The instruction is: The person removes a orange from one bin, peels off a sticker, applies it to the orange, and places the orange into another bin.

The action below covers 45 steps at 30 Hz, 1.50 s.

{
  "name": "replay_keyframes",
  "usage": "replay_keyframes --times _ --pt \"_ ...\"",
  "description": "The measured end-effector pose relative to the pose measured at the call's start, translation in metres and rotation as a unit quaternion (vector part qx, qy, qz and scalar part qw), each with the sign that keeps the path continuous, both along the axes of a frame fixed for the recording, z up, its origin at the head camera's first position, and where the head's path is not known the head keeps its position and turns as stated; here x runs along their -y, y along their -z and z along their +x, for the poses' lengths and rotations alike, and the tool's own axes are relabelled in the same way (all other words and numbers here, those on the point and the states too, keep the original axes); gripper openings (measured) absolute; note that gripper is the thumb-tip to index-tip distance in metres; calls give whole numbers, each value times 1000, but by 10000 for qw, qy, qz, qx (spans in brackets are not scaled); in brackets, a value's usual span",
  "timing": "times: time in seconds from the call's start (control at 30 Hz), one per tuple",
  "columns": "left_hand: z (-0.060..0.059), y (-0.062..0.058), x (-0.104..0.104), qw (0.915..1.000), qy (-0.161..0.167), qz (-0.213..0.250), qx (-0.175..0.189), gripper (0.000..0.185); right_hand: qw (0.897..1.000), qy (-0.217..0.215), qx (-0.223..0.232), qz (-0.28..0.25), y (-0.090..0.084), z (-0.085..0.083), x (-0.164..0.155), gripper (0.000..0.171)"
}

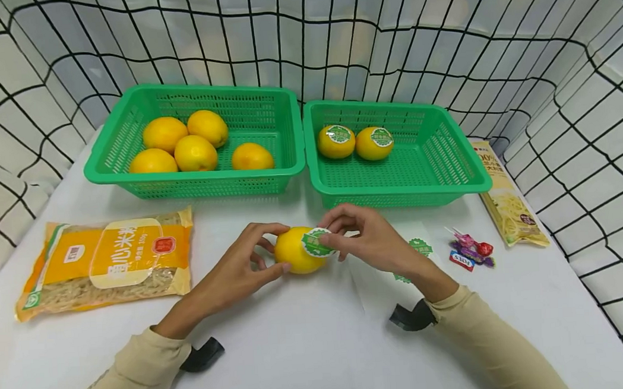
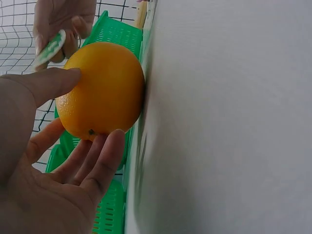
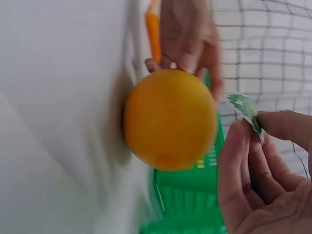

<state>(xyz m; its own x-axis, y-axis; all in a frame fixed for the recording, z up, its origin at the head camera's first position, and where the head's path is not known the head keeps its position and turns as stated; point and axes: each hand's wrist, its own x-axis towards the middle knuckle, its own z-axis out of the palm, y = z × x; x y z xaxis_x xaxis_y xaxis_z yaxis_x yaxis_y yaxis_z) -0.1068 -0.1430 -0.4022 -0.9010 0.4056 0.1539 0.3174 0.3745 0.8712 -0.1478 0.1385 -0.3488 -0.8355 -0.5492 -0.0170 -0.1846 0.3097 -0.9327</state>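
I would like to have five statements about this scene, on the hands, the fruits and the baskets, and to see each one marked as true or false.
1. The thumb and fingers of the left hand touch a yellow fruit. True.

2. The sticker in the right hand already lies flat on this fruit. False: the right hand pinches it, and the wrist views show it apart from the fruit.

3. In the right basket, both fruits bear a sticker. True.

4. The left basket holds only two fruits. False: five fruits lie in it.

5. The candies are inside the right basket. False: they lie on the table.
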Motion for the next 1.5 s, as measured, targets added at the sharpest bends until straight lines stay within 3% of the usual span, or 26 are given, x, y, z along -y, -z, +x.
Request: replay_keyframes --times 0.1,0.23,0.43,0.73,0.87,1.07,1.2,1.37,1.5 --pt "0 2 -1 10000 62 39 -16 59 9948 -85 -975 290 7 1 15 21" --pt "0 1 -3 9999 142 7 -68 60 9719 -113 -2283 558 15 5 22 22" --pt "0 0 -4 9998 160 -18 -108 60 9418 90 -3229 928 20 9 24 25" --pt "-2 -1 -3 9997 126 -29 -189 61 8967 393 -4018 1817 15 10 26 28" --pt "-3 -2 -2 9997 133 -46 -183 61 8822 432 -4221 2041 13 9 25 28" --pt "-3 -3 -3 9998 102 -40 -176 60 8675 274 -4726 1530 12 6 20 17" --pt "-2 -4 -3 9995 -20 -57 -310 58 8601 80 -4861 1549 16 4 19 13" --pt "-4 -7 -8 9946 -447 51 -931 40 8572 47 -4879 1647 19 3 20 11" --pt "-7 -10 -16 9875 -596 -151 -1453 20 8535 26 -4960 1599 19 3 20 10"
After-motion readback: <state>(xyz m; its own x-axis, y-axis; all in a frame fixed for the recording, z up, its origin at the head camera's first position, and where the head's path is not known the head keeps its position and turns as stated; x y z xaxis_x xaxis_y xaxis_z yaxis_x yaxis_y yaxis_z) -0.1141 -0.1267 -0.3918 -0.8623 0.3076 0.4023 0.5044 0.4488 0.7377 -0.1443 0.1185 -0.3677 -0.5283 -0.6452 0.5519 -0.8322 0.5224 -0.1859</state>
